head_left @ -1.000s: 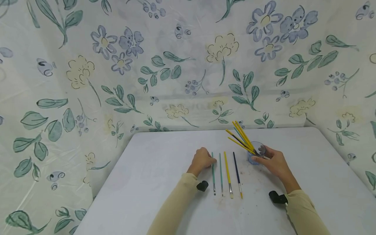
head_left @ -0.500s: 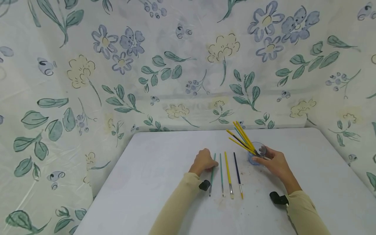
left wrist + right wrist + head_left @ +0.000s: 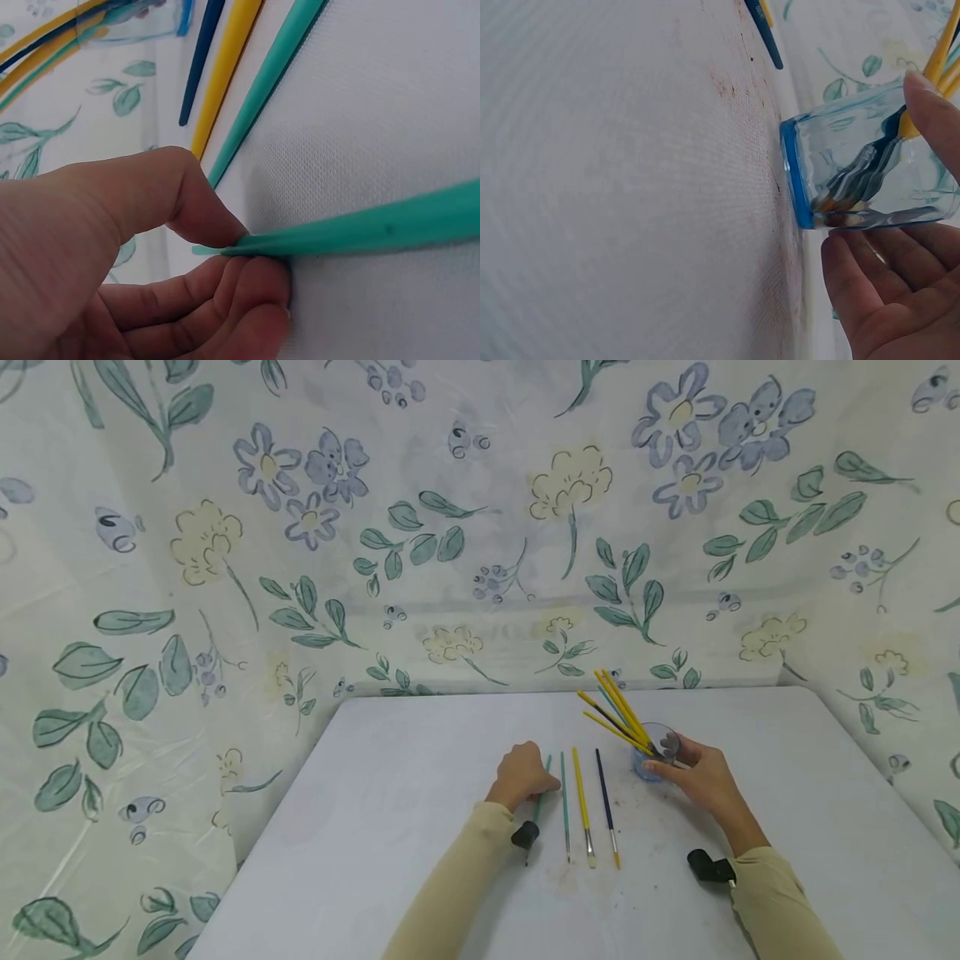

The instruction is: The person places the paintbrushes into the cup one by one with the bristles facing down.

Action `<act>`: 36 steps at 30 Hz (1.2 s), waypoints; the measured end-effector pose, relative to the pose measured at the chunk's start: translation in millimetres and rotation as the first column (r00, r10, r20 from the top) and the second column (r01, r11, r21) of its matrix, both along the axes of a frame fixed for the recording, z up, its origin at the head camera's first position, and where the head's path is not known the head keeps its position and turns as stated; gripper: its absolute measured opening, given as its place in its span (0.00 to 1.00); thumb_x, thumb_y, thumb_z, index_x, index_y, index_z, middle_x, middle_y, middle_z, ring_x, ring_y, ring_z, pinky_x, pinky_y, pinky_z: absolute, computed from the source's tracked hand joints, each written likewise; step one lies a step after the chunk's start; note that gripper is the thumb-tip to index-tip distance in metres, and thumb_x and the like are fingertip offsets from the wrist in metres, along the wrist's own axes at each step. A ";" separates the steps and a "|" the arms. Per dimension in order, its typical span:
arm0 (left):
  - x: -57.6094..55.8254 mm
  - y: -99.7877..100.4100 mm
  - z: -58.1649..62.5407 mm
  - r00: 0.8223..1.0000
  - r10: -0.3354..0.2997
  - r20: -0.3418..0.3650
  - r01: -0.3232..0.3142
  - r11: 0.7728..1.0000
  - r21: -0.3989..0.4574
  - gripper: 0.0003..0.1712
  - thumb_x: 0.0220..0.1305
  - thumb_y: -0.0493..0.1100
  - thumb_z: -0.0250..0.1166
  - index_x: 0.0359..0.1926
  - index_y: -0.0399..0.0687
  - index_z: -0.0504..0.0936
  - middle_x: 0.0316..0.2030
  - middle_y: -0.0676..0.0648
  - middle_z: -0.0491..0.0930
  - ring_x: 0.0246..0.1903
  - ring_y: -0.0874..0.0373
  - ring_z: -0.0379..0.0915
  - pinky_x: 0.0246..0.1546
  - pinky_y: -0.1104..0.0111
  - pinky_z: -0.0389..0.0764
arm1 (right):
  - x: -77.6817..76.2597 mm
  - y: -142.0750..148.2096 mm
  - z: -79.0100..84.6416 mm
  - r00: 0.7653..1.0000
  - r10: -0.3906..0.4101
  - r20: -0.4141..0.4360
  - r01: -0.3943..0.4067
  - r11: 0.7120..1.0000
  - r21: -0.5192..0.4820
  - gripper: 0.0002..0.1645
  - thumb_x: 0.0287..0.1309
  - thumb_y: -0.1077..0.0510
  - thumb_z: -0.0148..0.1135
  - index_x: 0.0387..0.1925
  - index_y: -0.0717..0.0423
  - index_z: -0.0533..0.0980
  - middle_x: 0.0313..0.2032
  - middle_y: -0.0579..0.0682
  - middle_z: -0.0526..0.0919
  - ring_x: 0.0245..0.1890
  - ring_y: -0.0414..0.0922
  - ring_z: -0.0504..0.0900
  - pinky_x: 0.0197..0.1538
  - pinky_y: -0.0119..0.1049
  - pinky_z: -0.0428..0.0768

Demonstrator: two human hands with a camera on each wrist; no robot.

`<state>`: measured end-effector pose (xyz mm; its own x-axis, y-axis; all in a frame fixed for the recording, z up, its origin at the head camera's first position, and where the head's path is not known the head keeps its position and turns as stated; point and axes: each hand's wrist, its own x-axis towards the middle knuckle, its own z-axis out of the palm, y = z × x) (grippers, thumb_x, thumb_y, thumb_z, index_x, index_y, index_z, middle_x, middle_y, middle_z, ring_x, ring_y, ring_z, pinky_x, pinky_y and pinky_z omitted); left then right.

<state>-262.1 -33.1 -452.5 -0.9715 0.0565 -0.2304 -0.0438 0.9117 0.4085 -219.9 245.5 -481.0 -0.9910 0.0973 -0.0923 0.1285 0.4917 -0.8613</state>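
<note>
Sleeves of beige cloth lie nearest, one at the near left of the clear glass cup, the other at its near right; a black wrist device sits at each cuff. Next, to the near left of the cup, three paintbrushes lie side by side, bristles toward the person: a dark blue brush closest to the cup, then a yellow brush, then a thin green brush. Farthest left of the cup, a slanted green paintbrush also points its bristle end toward the person. The left hand pinches this paintbrush near the slim end of its handle, thumb and fingertips narrowed upon it; whether the shaft touches the table cannot be told. The right hand holds the cup from its right side, thumb and fingers on opposite walls. Inside the cup stand several brushes, bristles down near the blue base, mostly yellow handles leaning out over its left rim. Brown specks mark the white table around the cup. Behind the cup, beyond the table, hangs a pale floral cloth.
</note>
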 end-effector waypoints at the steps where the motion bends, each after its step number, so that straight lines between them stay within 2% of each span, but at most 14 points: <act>1: -0.2 -1.5 -0.7 1.000 0.004 -0.001 -0.004 1.000 0.015 0.17 0.55 0.45 0.77 0.33 0.37 0.80 0.14 0.49 0.76 0.12 0.61 0.70 0.14 0.73 0.68 | 0.2 -0.2 0.3 1.000 0.000 -0.001 0.000 1.000 0.001 0.65 0.52 0.31 0.75 0.79 0.60 0.56 0.73 0.65 0.68 0.76 0.65 0.64 0.75 0.64 0.65; 9: -3.4 -22.6 -5.7 0.999 -0.030 0.013 0.027 0.981 0.190 0.13 0.55 0.44 0.72 0.20 0.42 0.83 0.12 0.51 0.78 0.15 0.59 0.74 0.19 0.72 0.71 | 2.2 -0.6 2.4 1.000 -0.006 0.011 0.005 1.000 0.002 0.63 0.55 0.34 0.75 0.79 0.61 0.55 0.73 0.65 0.68 0.76 0.66 0.63 0.75 0.64 0.64; 15: -3.5 -35.3 -3.5 0.998 -0.023 0.061 0.005 0.962 0.274 0.10 0.58 0.45 0.71 0.27 0.41 0.88 0.16 0.51 0.82 0.18 0.60 0.78 0.24 0.73 0.75 | 0.6 -0.8 0.9 1.000 -0.004 0.002 0.004 1.000 0.005 0.63 0.55 0.34 0.75 0.79 0.61 0.56 0.73 0.65 0.68 0.76 0.66 0.63 0.75 0.64 0.65; 18: -5.3 -38.1 -1.1 0.997 -0.004 0.071 -0.020 0.944 0.329 0.10 0.58 0.44 0.71 0.32 0.40 0.89 0.19 0.49 0.85 0.20 0.60 0.79 0.26 0.72 0.78 | -0.2 -0.1 0.3 1.000 -0.002 -0.006 0.002 1.000 0.008 0.64 0.54 0.33 0.75 0.79 0.61 0.56 0.73 0.66 0.68 0.76 0.66 0.63 0.75 0.64 0.65; 21: -7.2 -39.0 2.7 0.996 0.015 0.086 -0.050 0.905 0.422 0.11 0.59 0.43 0.70 0.36 0.38 0.87 0.23 0.47 0.85 0.22 0.60 0.81 0.27 0.71 0.83 | -0.1 0.2 0.2 1.000 0.001 -0.007 0.000 1.000 0.009 0.64 0.54 0.33 0.75 0.79 0.61 0.56 0.73 0.66 0.68 0.76 0.66 0.63 0.75 0.64 0.65; 25: -7.7 -38.3 9.1 0.995 0.021 0.098 -0.071 0.838 0.540 0.11 0.59 0.40 0.67 0.39 0.35 0.85 0.26 0.46 0.85 0.23 0.60 0.81 0.29 0.71 0.88 | 0.5 0.1 -0.3 1.000 0.001 0.000 -0.001 1.000 0.007 0.63 0.54 0.34 0.75 0.79 0.61 0.56 0.73 0.66 0.68 0.76 0.66 0.63 0.75 0.64 0.65; 30: -5.8 -35.6 16.4 0.997 0.019 0.076 -0.063 0.770 0.635 0.12 0.60 0.40 0.65 0.39 0.35 0.84 0.26 0.46 0.85 0.24 0.60 0.82 0.29 0.71 0.88 | 0.8 0.0 -1.3 1.000 0.005 -0.002 -0.005 1.000 0.006 0.63 0.54 0.34 0.75 0.79 0.61 0.57 0.73 0.66 0.69 0.76 0.66 0.64 0.75 0.64 0.65; 36: -4.0 -30.2 23.5 0.999 0.015 0.042 -0.041 0.675 0.737 0.10 0.58 0.39 0.64 0.39 0.36 0.83 0.27 0.46 0.86 0.24 0.59 0.84 0.33 0.67 0.90 | 0.7 0.0 -2.4 1.000 0.009 -0.008 -0.009 1.000 0.011 0.63 0.54 0.33 0.74 0.79 0.61 0.57 0.73 0.66 0.69 0.76 0.66 0.65 0.75 0.64 0.66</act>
